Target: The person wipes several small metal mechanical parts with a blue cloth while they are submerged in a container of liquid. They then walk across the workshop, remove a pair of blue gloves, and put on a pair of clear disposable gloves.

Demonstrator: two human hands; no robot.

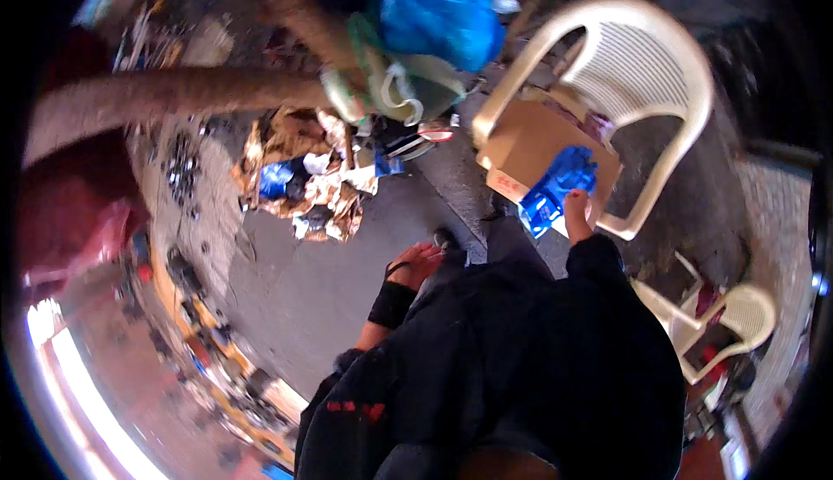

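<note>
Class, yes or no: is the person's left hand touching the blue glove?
No, the right hand holds the blue glove; the left hand is apart from it.

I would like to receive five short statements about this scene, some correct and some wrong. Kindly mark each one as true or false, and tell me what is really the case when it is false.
1. The right hand is at the blue glove. True.
2. The left hand wears a blue glove. False: it is bare, with a black band at the wrist.
3. Crumpled brown paper lies on the floor, left of both hands. True.
4. Only one cream chair is in view. False: besides the large-looking chair, a second chair shows at lower right.
5. A blue plastic bag is near the picture's upper edge. True.
</note>
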